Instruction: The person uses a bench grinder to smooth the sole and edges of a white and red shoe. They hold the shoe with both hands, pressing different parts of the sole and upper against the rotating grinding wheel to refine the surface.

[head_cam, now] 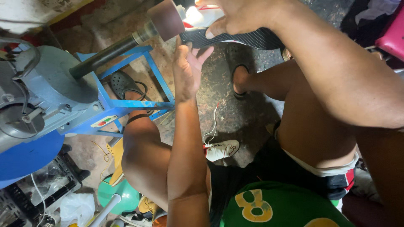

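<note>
I held the black shoe sole (pixel 240 38) against the sanding drum (pixel 166 19), right hand (pixel 240 14) pinching its far edge, left hand (pixel 187 67) spread open beneath. My left fingertips sat just beside the drum; I judged a slip could drag them in.

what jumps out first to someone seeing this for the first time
At top centre, both hands press a black ribbed shoe sole against the brown sanding drum of a grey motor machine on a blue frame: right hand on top, left hand beneath. A white sneaker lies on the floor between the knees.
</note>
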